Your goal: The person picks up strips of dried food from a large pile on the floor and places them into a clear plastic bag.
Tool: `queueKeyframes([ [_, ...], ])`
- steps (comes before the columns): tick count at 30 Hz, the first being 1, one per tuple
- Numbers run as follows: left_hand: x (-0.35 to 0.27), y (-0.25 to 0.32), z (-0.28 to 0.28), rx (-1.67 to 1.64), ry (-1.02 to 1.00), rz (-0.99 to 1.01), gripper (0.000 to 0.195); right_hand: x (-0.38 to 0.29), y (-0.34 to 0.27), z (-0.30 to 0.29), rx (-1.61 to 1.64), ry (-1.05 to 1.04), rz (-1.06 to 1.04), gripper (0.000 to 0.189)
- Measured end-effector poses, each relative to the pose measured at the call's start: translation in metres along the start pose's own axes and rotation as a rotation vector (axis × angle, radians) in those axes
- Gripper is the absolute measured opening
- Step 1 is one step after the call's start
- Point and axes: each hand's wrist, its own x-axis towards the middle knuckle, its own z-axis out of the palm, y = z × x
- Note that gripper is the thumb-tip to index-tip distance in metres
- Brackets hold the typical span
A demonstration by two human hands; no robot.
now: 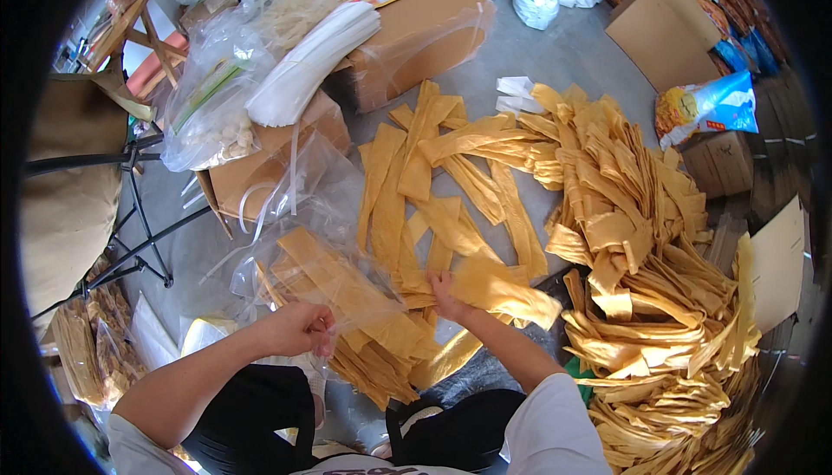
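My left hand pinches the edge of a clear plastic bag in front of my knees. Inside or under this film lie long, flat yellow strips that look like dried bean-curd skin; the sheen hides exactly which. To the right, my right hand has its fingers around the end of a yellow strip bundle. A blurred, folded yellow strip passes over or beside that hand. More loose strips lie crisscrossed on the grey floor just beyond.
Tall heaps of yellow strips rise on the right. Cardboard boxes at the upper left carry a stack of white plastic sleeves and a clear bag. A folding chair stands left; a blue snack bag sits far right.
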Motion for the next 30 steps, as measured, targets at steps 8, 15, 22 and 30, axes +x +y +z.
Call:
queueKeyframes([
  [8, -0.011, 0.015, 0.012, 0.113, 0.046, 0.035, 0.01, -0.092, -0.003, -0.041, -0.284, 0.01, -0.426, 0.046],
  [15, -0.013, 0.018, 0.016, 0.215, 0.049, -0.001, 0.012, -0.132, 0.049, -0.065, 0.104, 0.595, 0.312, 0.038],
  [22, -0.01, 0.023, 0.017, 0.307, 0.059, -0.004, 0.012, -0.135, 0.098, -0.06, -0.276, 0.305, 0.327, 0.083],
  [30, -0.009, 0.026, 0.022, 0.264, 0.06, 0.021, 0.008, -0.129, 0.1, -0.066, -0.063, 0.445, 0.237, 0.073],
])
